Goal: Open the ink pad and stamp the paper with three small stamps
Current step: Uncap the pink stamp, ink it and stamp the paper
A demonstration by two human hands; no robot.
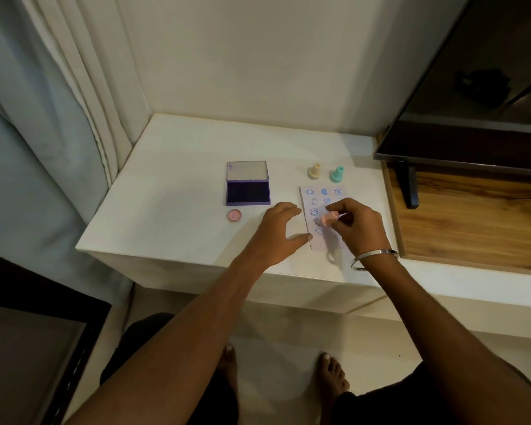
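A purple ink pad (248, 192) lies open on the white table (172, 194), its lid tilted up behind the dark pad. To its right lies a small paper (331, 194) bearing several blue stamp marks. My right hand (357, 225) is shut on a pink stamp (328, 218), tilted just above the paper's middle. My left hand (278, 233) rests flat with fingers spread at the paper's left edge. A cream stamp (314, 171) and a teal stamp (337, 174) stand upright behind the paper. A round pink cap (235, 215) lies in front of the ink pad.
A dark TV screen (472, 111) on a black stand (410, 188) sits on a wooden surface (472, 225) to the right. Curtains (43, 118) hang at the left, a white wall behind. My bare feet (331, 375) are on the floor below.
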